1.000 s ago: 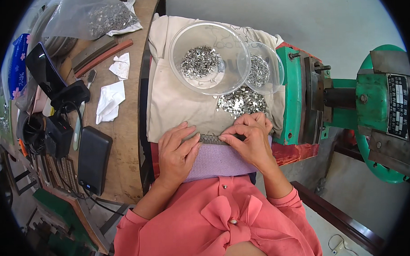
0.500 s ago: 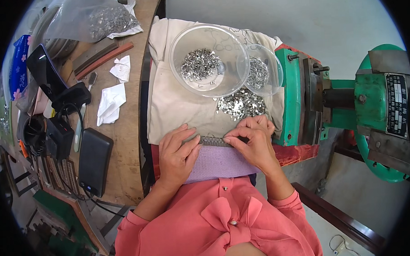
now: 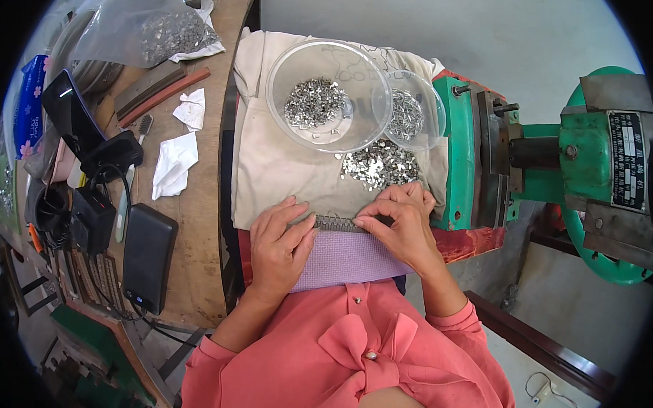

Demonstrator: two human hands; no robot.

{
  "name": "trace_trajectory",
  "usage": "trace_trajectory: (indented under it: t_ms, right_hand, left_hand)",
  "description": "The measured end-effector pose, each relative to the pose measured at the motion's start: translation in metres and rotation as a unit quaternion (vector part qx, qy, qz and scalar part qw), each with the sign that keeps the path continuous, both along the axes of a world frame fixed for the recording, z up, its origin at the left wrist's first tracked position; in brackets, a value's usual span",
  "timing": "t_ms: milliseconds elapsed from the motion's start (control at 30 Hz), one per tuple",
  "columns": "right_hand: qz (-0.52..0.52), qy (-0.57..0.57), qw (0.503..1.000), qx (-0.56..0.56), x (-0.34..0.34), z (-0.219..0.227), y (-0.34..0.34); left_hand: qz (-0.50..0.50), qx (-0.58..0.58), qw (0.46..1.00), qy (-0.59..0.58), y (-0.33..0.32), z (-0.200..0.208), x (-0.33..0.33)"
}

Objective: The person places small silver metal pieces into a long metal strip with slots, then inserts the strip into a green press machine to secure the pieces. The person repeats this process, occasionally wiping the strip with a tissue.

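A narrow dark metal strip with a row of small teeth or slots lies across the near edge of the beige cloth, above a lilac woven mat. My left hand closes on the strip's left end, fingers bent and thumb tip against it. At the right end, my right hand is in a pinch, thumb and forefinger pressed together at the strip; anything between them is too small to make out. Just beyond the right hand lies a loose heap of small shiny metal pieces on the cloth.
A large clear plastic bowl holds small metal parts. A smaller clear tub with thin metal pieces touches it. A green machine stands at the right. On the wooden bench at left are a black power bank, a phone and white tissues.
The whole view has shifted very slightly. Both hands keep their places at the ends of the strip, with no clear change in grip.
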State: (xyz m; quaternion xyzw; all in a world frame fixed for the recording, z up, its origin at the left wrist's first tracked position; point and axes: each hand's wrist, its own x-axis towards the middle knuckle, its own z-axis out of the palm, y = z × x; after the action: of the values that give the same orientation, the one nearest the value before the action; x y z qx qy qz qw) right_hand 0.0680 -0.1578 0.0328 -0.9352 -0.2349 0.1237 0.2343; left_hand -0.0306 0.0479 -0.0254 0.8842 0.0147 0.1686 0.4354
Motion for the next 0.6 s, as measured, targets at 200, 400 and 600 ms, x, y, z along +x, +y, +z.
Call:
trace_trajectory:
  t_ms: [200,400,600]
  right_hand:
    - [-0.003,0.008,1.000,-0.002,0.001,0.002,-0.010]
    - [-0.003,0.002,1.000,0.002,0.000,0.005,-0.018]
    - [-0.009,-0.039,0.999,0.004,-0.012,0.006,-0.032]
  left_hand:
    - [0.002,0.003,1.000,-0.005,-0.001,0.000,0.000]
    - [-0.001,-0.001,1.000,-0.006,0.000,0.000,0.000]
    - [-0.001,-0.004,1.000,0.003,0.000,0.000,-0.001]
